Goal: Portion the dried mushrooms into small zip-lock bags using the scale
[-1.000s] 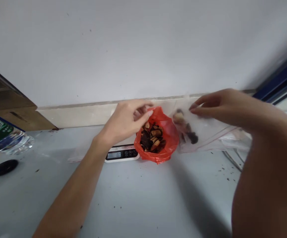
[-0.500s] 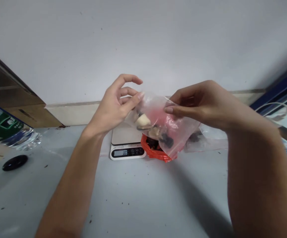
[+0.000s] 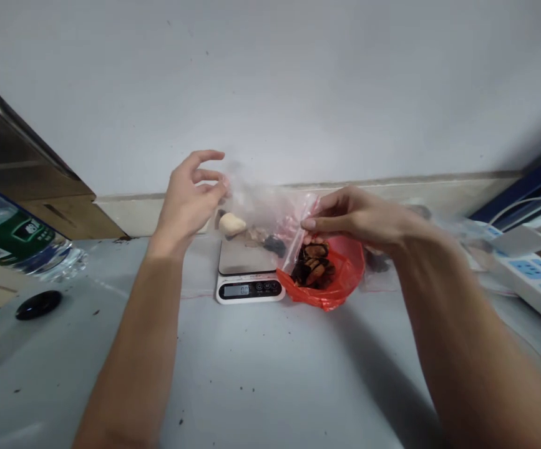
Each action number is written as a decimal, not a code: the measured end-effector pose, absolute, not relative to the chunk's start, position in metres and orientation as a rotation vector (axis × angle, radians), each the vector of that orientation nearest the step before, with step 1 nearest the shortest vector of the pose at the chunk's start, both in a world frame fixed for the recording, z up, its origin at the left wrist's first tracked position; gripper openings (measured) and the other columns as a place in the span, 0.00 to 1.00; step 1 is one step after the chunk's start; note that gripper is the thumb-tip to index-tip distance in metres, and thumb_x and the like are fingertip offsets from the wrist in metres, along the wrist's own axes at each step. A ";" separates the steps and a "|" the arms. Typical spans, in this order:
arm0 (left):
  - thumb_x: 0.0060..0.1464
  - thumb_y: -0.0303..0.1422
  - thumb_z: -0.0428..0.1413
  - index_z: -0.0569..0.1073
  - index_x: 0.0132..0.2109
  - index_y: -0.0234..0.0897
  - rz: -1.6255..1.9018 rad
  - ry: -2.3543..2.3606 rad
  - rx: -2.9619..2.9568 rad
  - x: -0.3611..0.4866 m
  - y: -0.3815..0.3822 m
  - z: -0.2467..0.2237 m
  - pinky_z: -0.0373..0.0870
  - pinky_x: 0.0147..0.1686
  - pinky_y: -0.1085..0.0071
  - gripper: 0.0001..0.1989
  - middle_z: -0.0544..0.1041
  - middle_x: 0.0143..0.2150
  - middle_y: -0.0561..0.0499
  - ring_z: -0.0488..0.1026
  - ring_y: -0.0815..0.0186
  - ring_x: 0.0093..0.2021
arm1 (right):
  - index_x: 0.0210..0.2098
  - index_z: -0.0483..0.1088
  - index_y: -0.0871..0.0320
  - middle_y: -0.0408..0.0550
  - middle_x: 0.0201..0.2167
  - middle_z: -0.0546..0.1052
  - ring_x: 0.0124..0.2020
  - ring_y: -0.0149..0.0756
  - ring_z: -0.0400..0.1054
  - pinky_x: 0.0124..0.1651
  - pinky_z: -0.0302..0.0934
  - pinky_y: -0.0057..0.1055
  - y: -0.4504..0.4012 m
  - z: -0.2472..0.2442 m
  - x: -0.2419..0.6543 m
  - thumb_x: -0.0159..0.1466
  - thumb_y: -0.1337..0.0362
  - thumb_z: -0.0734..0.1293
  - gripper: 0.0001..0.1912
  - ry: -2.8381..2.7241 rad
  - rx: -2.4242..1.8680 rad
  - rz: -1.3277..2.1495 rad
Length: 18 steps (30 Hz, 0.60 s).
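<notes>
Between both hands hangs a clear zip bag (image 3: 261, 202) with a pale chunk and several dark and brown dried pieces inside. My left hand (image 3: 190, 196) pinches its left corner between thumb and finger, the other fingers curled above. At the zip edge on the right, my right hand (image 3: 349, 215) grips the bag. Behind and below it is a white digital kitchen scale (image 3: 250, 289), its display reading 0.0. Against the scale's right side stands a red plastic bag (image 3: 340, 287), its mouth open around dark brown dried slices (image 3: 314, 265).
A large water bottle (image 3: 22, 234) with a green label stands at left, near a black oval object (image 3: 38, 304). More clear bags (image 3: 462, 234) lie behind my right arm. A white power strip (image 3: 539, 274) with blue sockets is at far right. The wall (image 3: 298, 93) closes off the back.
Both hands have moved left and the zip bag now hangs over the scale. My right hand has lowered a little, uncovering the red bag and its slices.
</notes>
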<state>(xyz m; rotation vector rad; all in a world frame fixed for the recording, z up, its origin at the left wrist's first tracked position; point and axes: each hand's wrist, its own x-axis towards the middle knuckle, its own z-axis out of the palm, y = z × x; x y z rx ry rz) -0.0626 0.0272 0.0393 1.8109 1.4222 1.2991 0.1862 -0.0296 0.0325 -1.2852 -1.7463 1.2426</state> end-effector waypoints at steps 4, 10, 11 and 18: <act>0.52 0.34 0.66 0.82 0.41 0.39 1.034 1.513 2.160 -0.062 0.021 0.044 0.76 0.44 0.66 0.09 0.81 0.46 0.46 0.79 0.59 0.41 | 0.17 0.70 0.57 0.41 0.20 0.71 0.23 0.29 0.63 0.27 0.59 0.29 -0.026 0.025 0.167 0.48 0.52 0.79 0.20 -1.720 -1.260 1.262; 0.51 0.40 0.62 0.84 0.31 0.41 0.322 0.950 2.104 -0.053 0.012 0.047 0.71 0.32 0.70 0.09 0.82 0.29 0.52 0.79 0.61 0.32 | 0.23 0.75 0.59 0.42 0.21 0.74 0.25 0.29 0.64 0.30 0.57 0.30 -0.022 0.016 0.155 0.44 0.48 0.82 0.22 -1.611 -1.267 1.316; 0.50 0.39 0.61 0.83 0.30 0.41 0.328 0.934 2.091 -0.053 0.013 0.047 0.71 0.32 0.70 0.09 0.82 0.28 0.52 0.79 0.61 0.32 | 0.23 0.75 0.59 0.41 0.21 0.74 0.25 0.29 0.64 0.30 0.56 0.30 -0.022 0.016 0.154 0.44 0.48 0.82 0.22 -1.599 -1.255 1.317; 0.48 0.34 0.59 0.81 0.25 0.40 0.312 0.914 2.062 -0.054 0.014 0.048 0.69 0.33 0.71 0.08 0.81 0.25 0.52 0.78 0.64 0.30 | 0.20 0.72 0.58 0.41 0.19 0.72 0.24 0.29 0.63 0.31 0.57 0.31 -0.020 0.013 0.148 0.45 0.46 0.81 0.24 -1.607 -1.203 1.297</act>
